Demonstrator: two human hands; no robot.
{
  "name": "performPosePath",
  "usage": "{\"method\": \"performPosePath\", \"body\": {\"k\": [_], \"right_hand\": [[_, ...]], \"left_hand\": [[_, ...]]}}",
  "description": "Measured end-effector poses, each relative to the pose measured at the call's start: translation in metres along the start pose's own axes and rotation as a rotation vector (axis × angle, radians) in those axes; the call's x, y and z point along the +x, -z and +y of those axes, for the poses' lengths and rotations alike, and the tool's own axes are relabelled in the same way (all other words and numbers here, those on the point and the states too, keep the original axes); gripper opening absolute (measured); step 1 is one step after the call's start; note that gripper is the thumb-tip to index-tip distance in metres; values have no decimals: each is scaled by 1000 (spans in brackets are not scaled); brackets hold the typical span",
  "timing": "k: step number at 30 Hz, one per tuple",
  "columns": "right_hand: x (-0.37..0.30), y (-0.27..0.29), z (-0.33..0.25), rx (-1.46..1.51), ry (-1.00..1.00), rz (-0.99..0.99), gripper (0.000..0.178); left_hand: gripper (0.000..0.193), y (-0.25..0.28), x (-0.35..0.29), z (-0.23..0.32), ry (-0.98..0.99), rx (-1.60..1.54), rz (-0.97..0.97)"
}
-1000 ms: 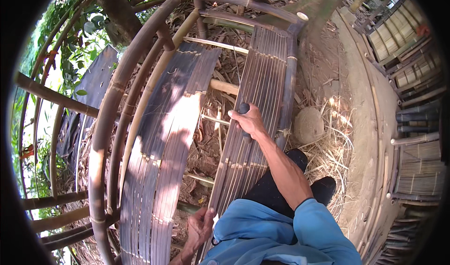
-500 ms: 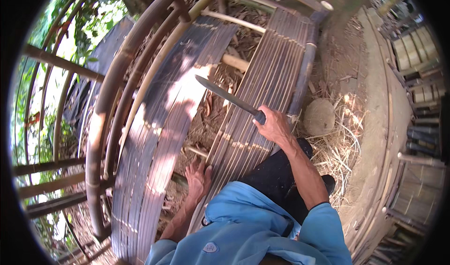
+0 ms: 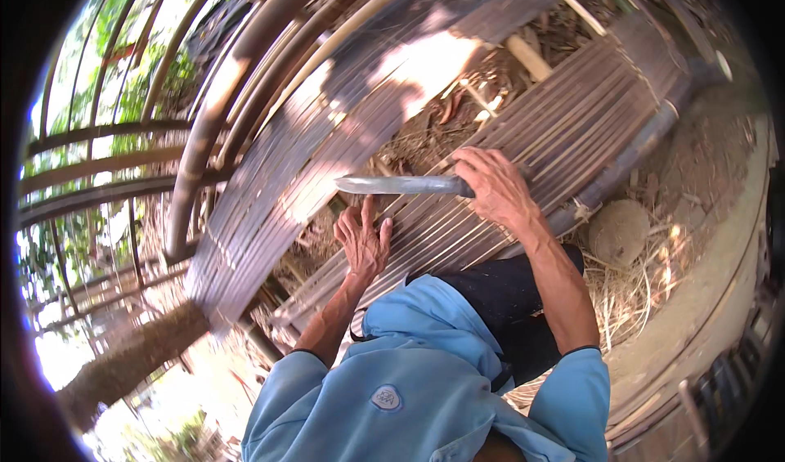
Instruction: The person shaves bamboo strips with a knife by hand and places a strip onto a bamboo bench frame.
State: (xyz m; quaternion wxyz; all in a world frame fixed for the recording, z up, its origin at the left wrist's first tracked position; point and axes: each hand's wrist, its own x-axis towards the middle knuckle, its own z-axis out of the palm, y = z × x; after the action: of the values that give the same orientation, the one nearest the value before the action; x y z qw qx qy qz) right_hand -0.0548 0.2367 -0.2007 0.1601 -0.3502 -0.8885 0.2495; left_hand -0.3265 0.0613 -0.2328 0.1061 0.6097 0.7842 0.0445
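My right hand (image 3: 496,186) is closed round the handle of a machete (image 3: 401,185); its long grey blade points left, roughly level across the view. The handle is mostly hidden in the fist. Just below the blade's tip end, my left hand (image 3: 364,243) has its fingers apart and holds nothing. That hand is over the inner edge of a slatted bamboo bench (image 3: 564,127); whether it touches the slats I cannot tell. The index fingertip lies close under the blade, and contact there is unclear.
Beyond a gap with dry leaves runs a second slatted bamboo strip (image 3: 327,147), backed by thick bamboo rails (image 3: 214,94). On the right, a round wood block (image 3: 619,231) stands amid pale shavings (image 3: 625,294). A log (image 3: 135,364) lies at lower left.
The view has turned, so the benches slant more to the right. My left hand has come forward, nearer the blade. The machete has swung from pointing up-left to pointing left.
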Motion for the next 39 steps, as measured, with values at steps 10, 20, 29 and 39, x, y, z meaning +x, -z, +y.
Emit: {"method": "performPosePath", "body": {"k": [10,20,29,39], "right_hand": [[29,-19,-36,24,140,-233,36],[38,-42,-66,-119,85,-359,38],[51,-65,-87,-209,41,-515,45],[67,-24,-118,-232,-125,-634,53]], "left_hand": [[75,-8,-152,-138,571,64,302],[81,-44,-220,-216,793,-288,542],[75,-46,-242,-249,977,-95,478],[73,-53,-246,-254,897,-142,507]]}}
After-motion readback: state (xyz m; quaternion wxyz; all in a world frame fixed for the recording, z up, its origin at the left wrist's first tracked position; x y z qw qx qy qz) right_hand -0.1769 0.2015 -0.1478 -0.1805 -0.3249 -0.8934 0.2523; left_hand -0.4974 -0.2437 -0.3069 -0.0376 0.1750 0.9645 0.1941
